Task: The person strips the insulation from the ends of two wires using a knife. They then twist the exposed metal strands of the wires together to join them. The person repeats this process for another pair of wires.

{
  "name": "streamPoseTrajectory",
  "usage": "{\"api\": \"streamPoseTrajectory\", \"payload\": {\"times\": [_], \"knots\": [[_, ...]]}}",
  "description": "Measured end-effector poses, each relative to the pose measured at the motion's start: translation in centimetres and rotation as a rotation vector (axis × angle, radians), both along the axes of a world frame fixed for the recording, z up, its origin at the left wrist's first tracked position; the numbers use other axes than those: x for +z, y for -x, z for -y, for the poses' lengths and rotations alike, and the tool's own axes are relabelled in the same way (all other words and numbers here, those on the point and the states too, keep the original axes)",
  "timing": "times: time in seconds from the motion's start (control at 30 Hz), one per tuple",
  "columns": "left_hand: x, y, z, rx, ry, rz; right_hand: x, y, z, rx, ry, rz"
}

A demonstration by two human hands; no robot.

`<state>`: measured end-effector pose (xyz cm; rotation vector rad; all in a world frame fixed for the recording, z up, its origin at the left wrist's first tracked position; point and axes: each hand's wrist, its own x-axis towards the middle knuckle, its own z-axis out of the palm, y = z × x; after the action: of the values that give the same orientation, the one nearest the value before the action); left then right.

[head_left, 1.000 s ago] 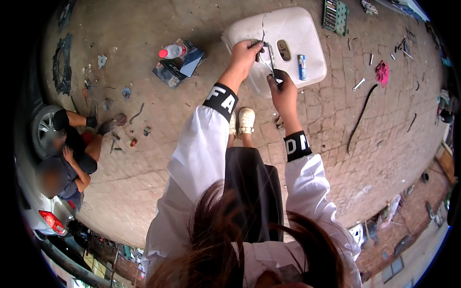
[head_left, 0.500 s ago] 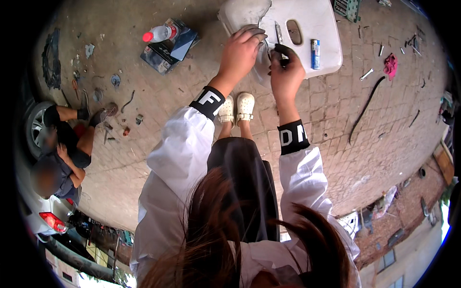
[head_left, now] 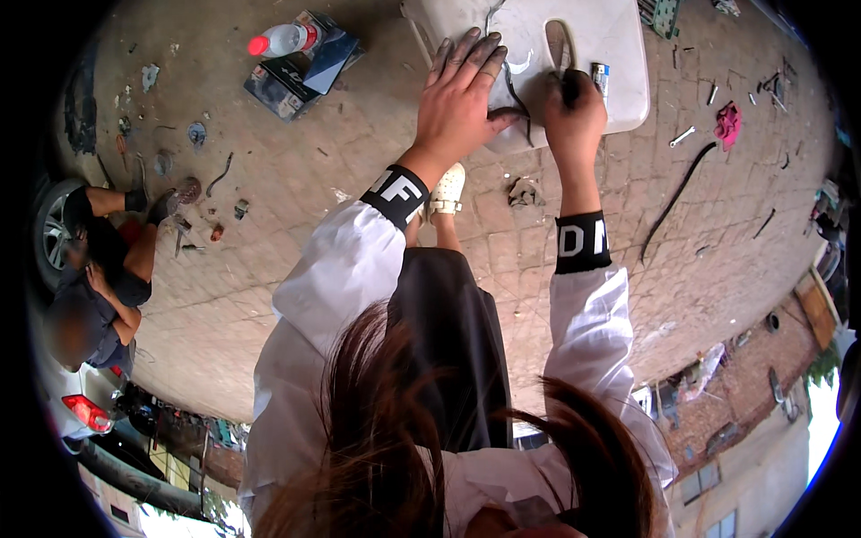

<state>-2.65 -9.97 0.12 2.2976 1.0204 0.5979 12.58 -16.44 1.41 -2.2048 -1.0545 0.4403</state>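
The left hand (head_left: 456, 109) lies palm-down on the stool (head_left: 613, 36), fingers loosely spread, gripping nothing visible; the right hand (head_left: 576, 118) is curled tightly around a dark-handled tool (head_left: 570, 88) at the stool's slot. A dark strip (head_left: 526, 122) crosses the stool's near part; a blue tube (head_left: 600, 79) stays toward its right.

White stool (head_left: 628, 63) cropped above, blue tube (head_left: 600, 77) partly hidden by right hand (head_left: 576, 117)
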Motion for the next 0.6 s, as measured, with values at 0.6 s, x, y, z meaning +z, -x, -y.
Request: {"api": "streamPoseTrajectory", "payload": {"times": [0.6], "knots": [[-1.0, -1.5, 3.6, 0.179, 0.055, 0.114, 1.9, 2.3, 4.1, -0.007, 0.075, -0.230]]}}
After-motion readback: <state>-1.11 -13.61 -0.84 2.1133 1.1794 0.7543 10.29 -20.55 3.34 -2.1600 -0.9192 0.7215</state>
